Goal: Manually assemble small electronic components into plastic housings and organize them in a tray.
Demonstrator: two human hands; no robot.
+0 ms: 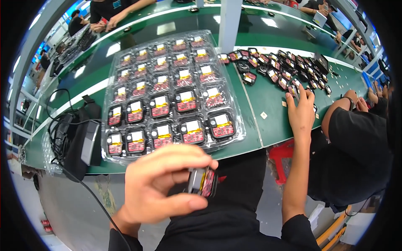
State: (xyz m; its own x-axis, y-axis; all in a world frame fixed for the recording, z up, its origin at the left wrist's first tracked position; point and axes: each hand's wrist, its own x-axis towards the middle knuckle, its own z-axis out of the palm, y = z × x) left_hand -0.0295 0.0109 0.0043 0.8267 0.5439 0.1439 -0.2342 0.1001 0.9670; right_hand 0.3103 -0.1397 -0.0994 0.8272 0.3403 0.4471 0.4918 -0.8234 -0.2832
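Note:
Close to me, my left hand (157,180) holds a small black electronic housing (202,182) between thumb and fingers; its open side shows a red circuit board, a silver battery and yellow tape. My right hand (300,113) reaches out to the right, its thumb and fingertips closed around a similar housing at the near edge of a loose pile of housings (274,76). In front of me lies a clear plastic tray (239,121) with rows of pockets. Black housings with red boards and pale batteries sit in the pockets, board side up.
The green workbench (251,134) runs across the view, with a grey post (230,25) behind the tray. At left lie a black bag (79,146) and cables. A co-worker in black (356,146) sits close at right; another person's hands (111,24) rest across the bench.

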